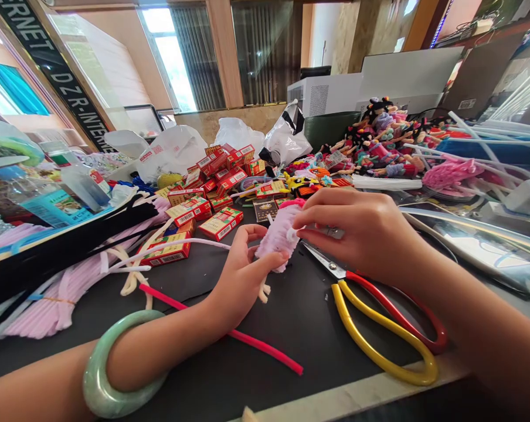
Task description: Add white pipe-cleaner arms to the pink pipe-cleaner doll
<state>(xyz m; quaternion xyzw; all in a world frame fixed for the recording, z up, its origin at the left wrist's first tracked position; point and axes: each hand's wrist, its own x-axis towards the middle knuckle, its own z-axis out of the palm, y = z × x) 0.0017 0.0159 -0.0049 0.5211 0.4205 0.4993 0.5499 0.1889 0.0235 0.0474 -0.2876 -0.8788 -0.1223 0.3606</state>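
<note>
My left hand (243,275) is closed around the lower part of a fuzzy pale pink pipe-cleaner coil (278,234), thumb and fingers wrapped on it. A jade-green bangle (111,375) sits on that wrist. My right hand (357,231) pinches the coil's upper right side with its fingertips pressed together. Scissors (379,316) with one red and one yellow loop handle lie on the black mat just under my right hand. A red pipe cleaner (247,340) lies diagonally beneath my left forearm.
Several small red boxes (216,193) are heaped behind the hands. Bundles of pale pink and black pipe cleaners (63,275) lie at the left. Small dolls (379,140), white plastic bags (177,149) and white stems fill the back. The table edge (335,398) runs near me.
</note>
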